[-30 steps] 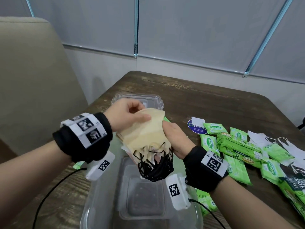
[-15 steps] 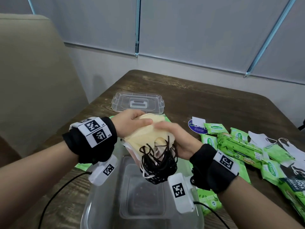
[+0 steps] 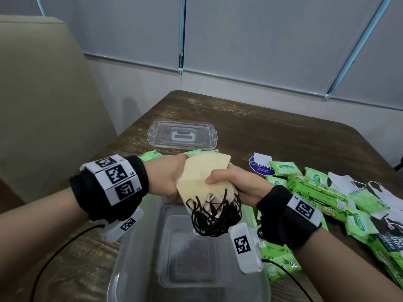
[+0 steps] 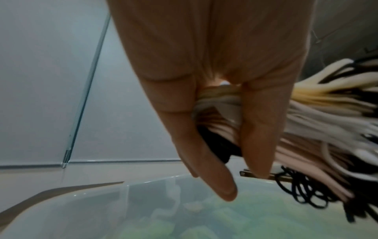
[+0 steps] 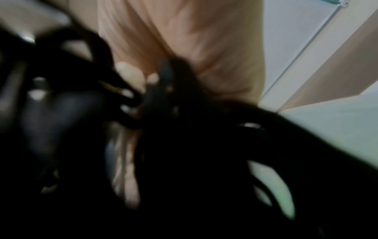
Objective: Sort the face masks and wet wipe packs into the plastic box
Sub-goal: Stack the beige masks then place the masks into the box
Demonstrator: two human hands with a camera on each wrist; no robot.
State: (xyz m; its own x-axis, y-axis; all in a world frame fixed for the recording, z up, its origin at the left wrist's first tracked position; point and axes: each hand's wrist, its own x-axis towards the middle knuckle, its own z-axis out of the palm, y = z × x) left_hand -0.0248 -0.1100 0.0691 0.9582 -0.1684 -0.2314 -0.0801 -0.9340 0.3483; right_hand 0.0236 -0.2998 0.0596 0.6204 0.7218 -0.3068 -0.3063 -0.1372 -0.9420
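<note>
Left hand (image 3: pixel 168 177): fingers (image 4: pixel 257 129) curled round the left end of the mask stack (image 3: pixel 202 177), thumb on top, layers clamped between them. Right hand (image 3: pixel 237 184): fingers curled over the right end of the same stack, gripping it. The stack is held in the air between both hands, directly above the open box (image 3: pixel 130 269); cream mask on top, black ear loops (image 3: pixel 216 219) hanging down toward the box. Right wrist view is blurred and filled by dark loops. Box stands on the table (image 3: pixel 272 127) at the near edge. Lid (image 3: pixel 182 136) lies beyond the hands. Wipe packs (image 3: pixel 316 188) and loose white masks (image 3: pixel 349 184) lie to the right of the box
</note>
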